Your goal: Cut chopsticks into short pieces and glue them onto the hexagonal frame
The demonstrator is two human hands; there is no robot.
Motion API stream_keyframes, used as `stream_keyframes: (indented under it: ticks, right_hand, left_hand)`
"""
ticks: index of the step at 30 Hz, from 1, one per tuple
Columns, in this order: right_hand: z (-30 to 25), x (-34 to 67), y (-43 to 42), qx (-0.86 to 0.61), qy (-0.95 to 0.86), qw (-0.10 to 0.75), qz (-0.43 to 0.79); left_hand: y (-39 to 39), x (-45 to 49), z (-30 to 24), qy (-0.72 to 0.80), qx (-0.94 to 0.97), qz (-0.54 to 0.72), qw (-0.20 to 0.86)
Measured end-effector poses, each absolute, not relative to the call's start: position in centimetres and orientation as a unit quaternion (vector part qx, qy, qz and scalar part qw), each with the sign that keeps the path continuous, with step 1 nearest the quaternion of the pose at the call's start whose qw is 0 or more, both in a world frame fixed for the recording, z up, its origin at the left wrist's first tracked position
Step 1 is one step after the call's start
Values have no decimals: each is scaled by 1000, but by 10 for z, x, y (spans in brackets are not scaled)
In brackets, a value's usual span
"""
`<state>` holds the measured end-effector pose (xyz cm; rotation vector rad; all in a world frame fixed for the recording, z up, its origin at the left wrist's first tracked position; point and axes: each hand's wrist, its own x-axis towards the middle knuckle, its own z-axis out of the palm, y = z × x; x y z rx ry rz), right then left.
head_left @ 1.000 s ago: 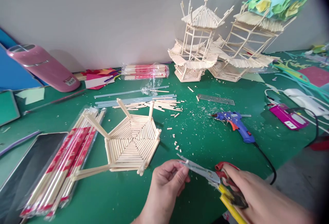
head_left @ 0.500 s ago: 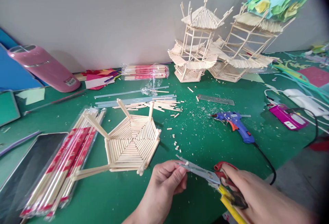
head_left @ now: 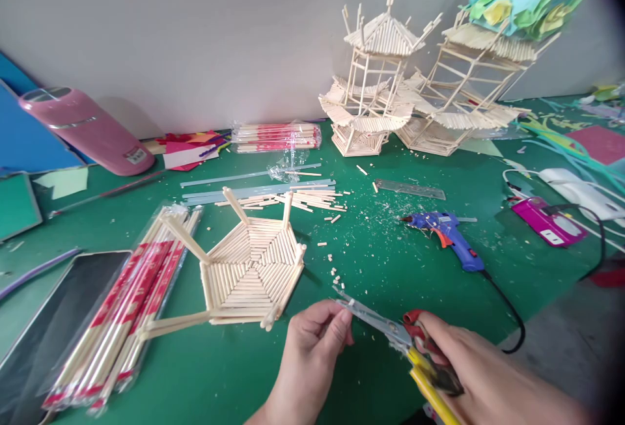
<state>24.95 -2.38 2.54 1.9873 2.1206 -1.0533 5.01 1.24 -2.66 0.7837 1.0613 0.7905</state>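
My left hand [head_left: 312, 347] is closed in a pinch by the blade tips, on what looks like a short piece of wooden stick, mostly hidden by the fingers. My right hand [head_left: 476, 363] grips scissors [head_left: 383, 325] with red and yellow handles. Their narrow blades, slightly parted, point left and meet the left fingertips at the pale bit. Left of my hands lies a hexagonal frame of wooden sticks [head_left: 251, 269] with its face filled in and stick posts rising from its corners. Small cut stick pieces [head_left: 334, 279] are scattered beyond my left hand.
A blue glue gun [head_left: 446, 236] lies to the right, its cord trailing off the table edge. Two stick pagodas [head_left: 378, 86] stand by the wall. Packaged sticks [head_left: 131, 301], a dark tablet-like panel [head_left: 63, 321], a pink bottle [head_left: 90, 129] and a clear ruler [head_left: 410, 189] lie around.
Both hands and the scissors have shifted slightly to the left and a little away from me. The stick frame and the other things on the table have stayed put.
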Motion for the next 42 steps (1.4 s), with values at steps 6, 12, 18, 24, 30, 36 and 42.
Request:
stream_keyframes:
  ticks: [6,12,18,24,30,36,42]
  right_hand:
    - [33,251,-23,622,698,30,-354]
    - [31,250,-22,640,673,28,-370]
    - [28,250,-23,640,669,39,-376]
    - [31,252,-24,639,659,40,-394]
    - [30,255,-27,640,638,43,-425]
    - [14,277,-43,624,644,32,-442]
    - [25,263,-34,631,654,9,-417]
  left_hand:
    - [15,47,-27,343,257,360,828]
    - [17,46,-28,287,157,341,881]
    - [17,46,-30,300,187,349,868]
    - [16,44,-31,358,284,366,811]
    - [16,45,-28,373,303,362,799]
    - [14,45,-26,371,301,360,801]
    - [15,46,-25,363,279,356,815]
